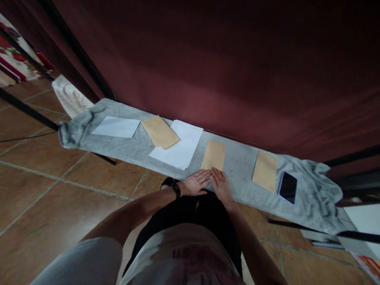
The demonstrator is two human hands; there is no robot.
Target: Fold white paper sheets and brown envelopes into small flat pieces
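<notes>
A brown paper envelope [214,153] lies on the grey cloth in front of me, its near end under my fingers. My left hand [194,183] rests flat with its fingertips on the envelope's near left corner. Beside it, my right hand [220,185] is laid flat on the near right part, fingers stretched out. The two hands nearly meet at the fingertips. To the left, white paper sheets [178,154] lie partly under a stack of brown envelopes [160,132]. Another brown envelope [265,171] lies flat to the right.
A grey cloth [240,174] covers the narrow table, bunched at both ends. One white sheet [117,127] lies at the left; a phone [287,188] lies at the right. A dark red curtain [208,71] hangs behind the table. Black metal bars [26,109] stand at the sides.
</notes>
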